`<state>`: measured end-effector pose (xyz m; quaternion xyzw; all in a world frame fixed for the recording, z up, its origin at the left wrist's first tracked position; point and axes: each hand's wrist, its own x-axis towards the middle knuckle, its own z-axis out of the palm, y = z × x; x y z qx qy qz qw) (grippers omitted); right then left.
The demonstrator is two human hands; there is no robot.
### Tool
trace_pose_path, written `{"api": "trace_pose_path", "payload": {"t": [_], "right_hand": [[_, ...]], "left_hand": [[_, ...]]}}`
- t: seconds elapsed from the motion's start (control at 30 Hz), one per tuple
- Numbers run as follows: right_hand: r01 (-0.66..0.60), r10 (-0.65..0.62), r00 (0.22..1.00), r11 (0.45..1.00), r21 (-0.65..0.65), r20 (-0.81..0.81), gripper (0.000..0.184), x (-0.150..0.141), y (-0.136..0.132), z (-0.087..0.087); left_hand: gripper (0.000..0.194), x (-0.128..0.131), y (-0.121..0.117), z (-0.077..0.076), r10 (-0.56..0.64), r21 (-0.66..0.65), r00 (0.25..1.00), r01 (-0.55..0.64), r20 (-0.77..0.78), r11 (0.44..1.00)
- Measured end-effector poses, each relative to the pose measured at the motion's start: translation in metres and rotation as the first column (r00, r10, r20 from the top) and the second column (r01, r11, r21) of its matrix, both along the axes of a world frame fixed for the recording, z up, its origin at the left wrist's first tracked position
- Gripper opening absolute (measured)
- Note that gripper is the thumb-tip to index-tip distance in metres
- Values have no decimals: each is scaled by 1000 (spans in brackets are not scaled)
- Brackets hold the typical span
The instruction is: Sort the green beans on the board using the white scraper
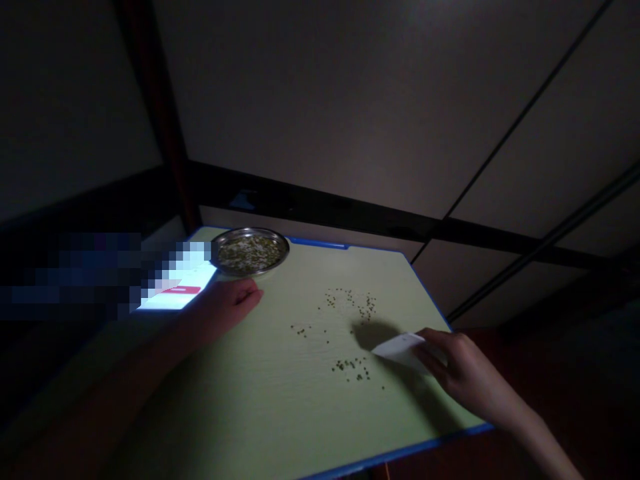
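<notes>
My right hand (463,373) pinches a white card (400,348) and holds it slanted just above the pale green table (280,407), near its right edge. Small green beans (353,365) lie scattered left of the card, with another loose patch of beans (350,301) farther back. My left hand (227,303) rests on the table with its fingers curled, holding nothing that I can see. Just behind it stands a round metal plate (250,252) filled with green and pale beans.
A lit phone screen (175,290) lies at the table's left edge beside my left hand. The table has a blue rim (400,453). A dark post (160,113) and a dim wall rise behind; the surroundings are very dark.
</notes>
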<state>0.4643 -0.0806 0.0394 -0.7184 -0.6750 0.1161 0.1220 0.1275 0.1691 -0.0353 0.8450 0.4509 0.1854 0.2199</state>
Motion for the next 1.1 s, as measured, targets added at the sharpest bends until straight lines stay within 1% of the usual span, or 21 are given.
{"api": "trace_pose_path", "payload": {"t": [0.13,0.27,0.4,0.6,0.7,0.9,1.0,1.1], "right_hand": [[19,-21,998,1000,24,65,19,-2,7,-11],[-48,43,992,998,39,115,15,-19,15,-18],[-104,97,989,993,61,110,16,-33,12,-17],[-131,130,990,991,28,46,16,-31,1,-13],[-139,137,989,990,19,58,17,-36,5,-12],[-125,117,983,991,50,138,13,-43,24,-12],[-123,115,981,991,45,155,12,-38,25,-12],[-133,129,984,991,22,122,15,-31,19,-10]], "left_hand": [[38,1,0,0,-10,-15,1000,10,3,1000],[38,0,1,-1,-23,-7,1000,23,-9,1000],[38,-1,1,0,-18,-19,1000,18,-8,1000],[37,1,-2,3,-11,-35,1000,10,-17,999],[38,1,-3,3,-5,-34,1000,4,-26,999],[39,-1,-4,4,-16,-26,1000,16,-19,1000],[39,0,-5,5,-11,-36,1000,10,-21,999],[38,1,-5,6,-5,-33,1000,4,-23,999]]}}
